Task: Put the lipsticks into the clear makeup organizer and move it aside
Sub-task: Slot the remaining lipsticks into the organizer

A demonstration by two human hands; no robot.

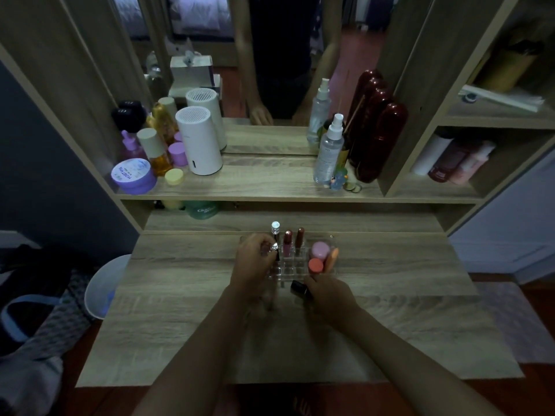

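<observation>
1. My left hand (255, 259) is at centre frame, over the left end of the clear acrylic makeup organizer (300, 270). Its fingers are pinched around a slim lipstick with a silver cap and dark lower part (276, 250), held upright at the organizer's left slots.
2. My right hand (327, 291) is just below and right of centre, at the near edge of the organizer. Its fingers are closed on a dark, glossy lipstick tube (298, 288), which lies tilted and points toward the left of the frame.
3. The organizer stands on the wood-grain desk (180, 310), at the middle of the frame, near the desk's far edge.
4. Three tubes stand upright in the organizer's far row: a tube with a clear faceted cap (275, 228), a pinkish-red tube (288, 240) and a brown-red tube (300, 238).
5. In the organizer's right part sit a round pink-capped item (320, 250), a round coral-capped item (316, 265) and an orange stick (332, 258) leaning at the right side.
6. Both forearms enter from the bottom of the frame and converge on the organizer.
</observation>
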